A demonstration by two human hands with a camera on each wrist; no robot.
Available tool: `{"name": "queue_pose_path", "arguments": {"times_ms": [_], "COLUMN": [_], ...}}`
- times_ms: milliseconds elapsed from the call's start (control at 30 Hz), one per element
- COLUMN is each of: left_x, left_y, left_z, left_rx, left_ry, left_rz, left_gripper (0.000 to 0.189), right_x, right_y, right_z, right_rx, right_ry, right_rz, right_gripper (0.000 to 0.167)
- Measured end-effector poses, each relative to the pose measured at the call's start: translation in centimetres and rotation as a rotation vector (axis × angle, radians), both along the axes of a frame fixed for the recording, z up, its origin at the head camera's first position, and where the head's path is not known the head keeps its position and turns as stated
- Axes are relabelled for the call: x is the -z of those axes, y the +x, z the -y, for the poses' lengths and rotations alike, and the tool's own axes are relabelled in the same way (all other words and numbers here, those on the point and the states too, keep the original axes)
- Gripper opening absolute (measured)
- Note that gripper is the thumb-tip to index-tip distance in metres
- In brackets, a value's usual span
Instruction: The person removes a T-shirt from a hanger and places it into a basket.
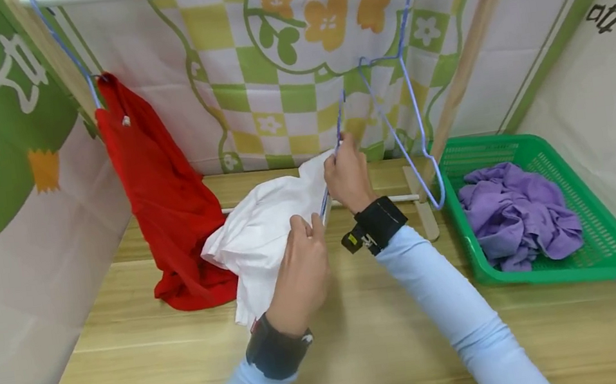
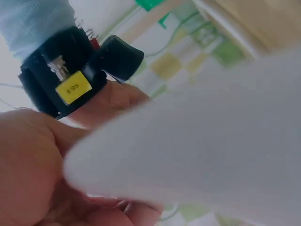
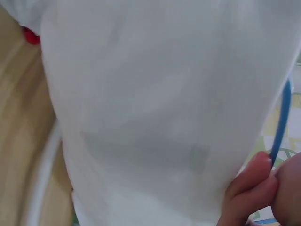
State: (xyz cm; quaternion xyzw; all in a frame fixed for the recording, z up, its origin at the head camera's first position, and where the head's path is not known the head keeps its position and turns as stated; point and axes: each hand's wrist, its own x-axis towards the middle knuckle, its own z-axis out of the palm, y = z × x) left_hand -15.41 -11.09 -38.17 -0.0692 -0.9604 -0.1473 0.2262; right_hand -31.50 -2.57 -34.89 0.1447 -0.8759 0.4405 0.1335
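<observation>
In the head view, the left hand [image 1: 300,277] has its grip closed at the near edge of the white garment [image 1: 270,213], held over the surface [image 1: 376,352] beside a red garment [image 1: 169,204], while the right hand [image 1: 349,177] pinches the blue hanger [image 1: 340,119]. The left wrist view shows the white garment blurred in the foreground, and the right wrist view, fingers pinched beside the blue hanger.

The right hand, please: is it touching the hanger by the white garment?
Touching: the right wrist view shows the right hand pinching the hanger.
</observation>
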Motion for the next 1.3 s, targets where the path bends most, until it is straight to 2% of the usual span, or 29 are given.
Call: {"name": "queue_pose_path", "arguments": {"times_ms": [167,267,333,400,500,567,633,767,833,900,967,1067,1167,1300], "left_x": [-1.3,-1.8,-2.1,-2.2,-1.8,-1.2,-0.3,1.8,2.8,3.6,4.2,4.9,5.5,5.8], "left_y": [0.5,0.6,0.7,0.7,0.3,-0.4,-1.4,-3.6,-4.6,-5.4,-5.9,-6.3,-6.5,-6.4], "left_z": [0.8,1.5,1.9,2.1,2.4,2.7,3.1,4.1,4.7,5.2,5.6,6.0,6.3,6.3], "left_rx": [-0.045,-0.053,-0.05,-0.026,0.019,0.044,0.063,0.11,0.133,0.155,0.178,0.213,0.227,0.229], "left_ry": [0.033,0.046,0.066,0.105,0.198,0.277,0.351,0.453,0.474,0.485,0.48,0.46,0.425,0.383], "left_rz": [-0.085,-0.161,-0.174,-0.144,-0.049,-0.009,0.0,0.012,0.038,0.061,0.075,0.071,0.065,0.075], "left_gripper": [0.052,0.043,0.041,0.042,0.038,0.033,0.03,0.027,0.027,0.027,0.028,0.028,0.028,0.029], "right_x": [-2.4,-3.5,-4.1,-4.6,-5.3,-5.6,-5.8,-5.7,-5.8,-6.4,-7.4,-9.7,-12.4,-15.7], "right_y": [-1.3,-2.0,-2.5,-2.9,-2.9,-2.3,-1.2,2.0,3.7,5.0,6.1,7.0,7.5,7.4], "right_z": [0.6,1.0,1.1,0.8,-0.3,-1.1,-2.0,-4.3,-5.5,-6.7,-7.6,-8.4,-8.3,-7.1], "right_rx": [-0.012,-0.007,-0.008,-0.035,-0.13,-0.212,-0.299,-0.429,-0.461,-0.479,-0.48,-0.467,-0.446,-0.448], "right_ry": [-0.015,0.0,-0.001,-0.053,-0.224,-0.329,-0.356,-0.237,-0.186,-0.19,-0.226,-0.343,-0.468,-0.617], "right_rz": [-0.048,-0.109,-0.111,-0.052,0.113,0.234,0.309,0.365,0.373,0.402,0.418,0.42,0.36,0.255], "right_gripper": [0.044,0.037,0.037,0.04,0.041,0.038,0.031,0.022,0.023,0.023,0.026,0.033,0.035,0.033]}}
